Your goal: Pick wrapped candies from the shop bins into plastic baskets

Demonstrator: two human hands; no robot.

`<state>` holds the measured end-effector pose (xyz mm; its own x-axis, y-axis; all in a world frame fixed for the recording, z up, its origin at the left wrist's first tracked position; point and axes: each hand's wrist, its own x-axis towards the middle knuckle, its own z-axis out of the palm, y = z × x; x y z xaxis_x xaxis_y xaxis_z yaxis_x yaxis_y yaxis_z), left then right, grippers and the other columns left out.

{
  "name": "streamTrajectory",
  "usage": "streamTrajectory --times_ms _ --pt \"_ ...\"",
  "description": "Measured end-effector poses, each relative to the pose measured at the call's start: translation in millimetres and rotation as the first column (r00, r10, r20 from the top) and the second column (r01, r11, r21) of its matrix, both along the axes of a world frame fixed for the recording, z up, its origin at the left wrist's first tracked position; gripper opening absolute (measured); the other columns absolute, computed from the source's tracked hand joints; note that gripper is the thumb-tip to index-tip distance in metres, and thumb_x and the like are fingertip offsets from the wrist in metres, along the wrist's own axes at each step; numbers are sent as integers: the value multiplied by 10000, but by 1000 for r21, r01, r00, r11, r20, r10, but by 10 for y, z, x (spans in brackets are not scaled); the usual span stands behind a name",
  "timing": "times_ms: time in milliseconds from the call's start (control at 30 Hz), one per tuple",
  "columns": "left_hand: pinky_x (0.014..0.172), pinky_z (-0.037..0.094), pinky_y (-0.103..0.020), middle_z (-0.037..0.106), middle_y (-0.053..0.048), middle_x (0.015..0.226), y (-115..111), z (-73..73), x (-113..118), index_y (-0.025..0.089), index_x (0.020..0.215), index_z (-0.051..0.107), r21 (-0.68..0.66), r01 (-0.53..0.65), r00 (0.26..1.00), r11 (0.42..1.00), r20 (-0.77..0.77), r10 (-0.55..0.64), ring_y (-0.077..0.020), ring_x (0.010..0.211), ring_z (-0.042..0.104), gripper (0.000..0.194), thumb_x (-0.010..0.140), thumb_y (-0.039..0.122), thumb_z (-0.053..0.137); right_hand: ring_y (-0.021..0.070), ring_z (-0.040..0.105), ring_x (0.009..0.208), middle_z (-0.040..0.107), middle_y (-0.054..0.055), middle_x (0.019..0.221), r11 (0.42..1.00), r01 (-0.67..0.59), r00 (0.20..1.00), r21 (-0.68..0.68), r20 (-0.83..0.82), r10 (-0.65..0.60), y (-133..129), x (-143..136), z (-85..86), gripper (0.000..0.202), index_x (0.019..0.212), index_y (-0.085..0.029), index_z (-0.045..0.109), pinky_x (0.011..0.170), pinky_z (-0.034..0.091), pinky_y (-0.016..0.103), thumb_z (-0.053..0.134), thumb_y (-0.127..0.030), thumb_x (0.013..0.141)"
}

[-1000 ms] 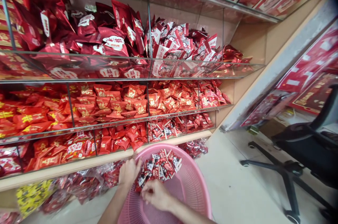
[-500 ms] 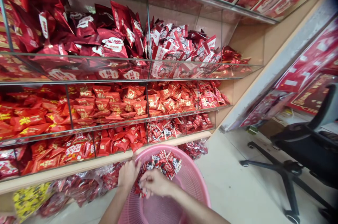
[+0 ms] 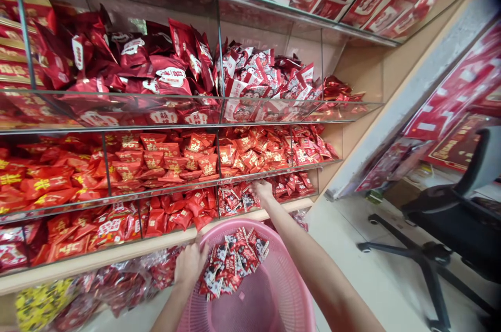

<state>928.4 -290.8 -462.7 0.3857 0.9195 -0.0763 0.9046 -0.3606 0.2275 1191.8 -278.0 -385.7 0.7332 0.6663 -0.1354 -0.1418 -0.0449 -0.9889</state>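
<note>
A pink plastic basket (image 3: 299, 290) stands on the floor against the shelf, with a pile of small red and white packets (image 3: 237, 259) at its far left side. My left hand (image 3: 190, 260) grips the basket's left rim. My right hand (image 3: 261, 191) is at the lowest shelf compartment, over similar red and white packets (image 3: 233, 200); its fingers are partly hidden among them, and whether they hold any cannot be made out.
Glass-fronted shelves with dividers rise ahead, full of red packets (image 3: 168, 162). Bagged goods (image 3: 113, 285) and a yellow pack (image 3: 43, 303) lie under the bottom shelf. A black wheeled chair (image 3: 450, 227) stands at the right.
My right hand has moved from over the packets in the basket up and away to the lowest compartment. My left hand stays at the rim. The view has shifted slightly.
</note>
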Motion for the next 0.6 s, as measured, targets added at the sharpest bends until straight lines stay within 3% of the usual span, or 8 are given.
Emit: streamTrajectory --times_ms 167,367,500,600 --pt "682 444 -271 673 -154 807 2 15 -6 99 1242 472 -24 -7 1000 1000 -8 7 -223 766 644 529 855 418 304 76 531 507 518 -50 551 998 20 998 66 -53 -17 -181 6 -44 190 650 -184 460 478 412 187 596 -316 629" --pt "672 445 -279 672 -152 810 -6 1 2 120 1247 468 14 7 1000 1000 -8 -7 -223 744 644 514 857 411 301 104 558 667 538 -28 654 981 -72 995 179 -53 82 -836 -51 -102 236 610 -177 463 657 475 243 634 -339 616" --pt "678 442 -281 669 -160 834 -13 15 19 117 1234 480 -1 6 1000 1000 -10 -6 -226 760 642 503 852 402 320 95 565 609 576 -22 670 961 -260 963 98 -49 266 -1275 -195 -148 240 667 -177 474 634 468 241 604 -378 672" --pt "668 443 -287 669 -164 827 -6 13 21 106 1232 480 -9 11 1000 1000 -27 -11 -235 754 643 514 853 407 307 119 595 588 607 -5 626 872 -486 871 -56 -114 478 -1502 -379 -218 249 706 -169 494 541 452 223 593 -396 685"
